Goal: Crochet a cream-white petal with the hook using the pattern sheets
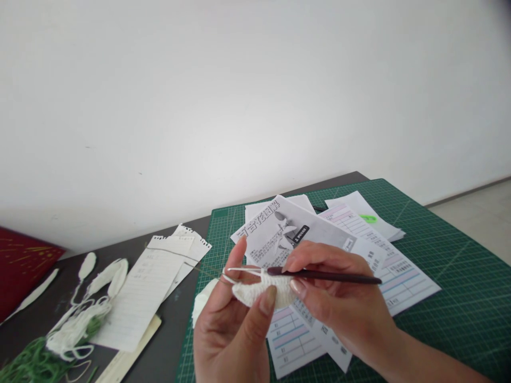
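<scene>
A small white crocheted piece is pinched between the thumb and fingers of my left hand, whose index finger points up. White yarn runs around that hand's fingers. My right hand grips a crochet hook with a dark handle, its thin metal shaft pointing left along the piece's upper edge. Loops of yarn lie around the shaft near the handle. The right fingertips also touch the right end of the piece. Part of the piece is hidden behind the left thumb.
Printed sheets lie on a green cutting mat beneath my hands. Left of it are lined notebook pages, white yarn, green yarn, and white crocheted pieces. A red item sits far left, before a white wall.
</scene>
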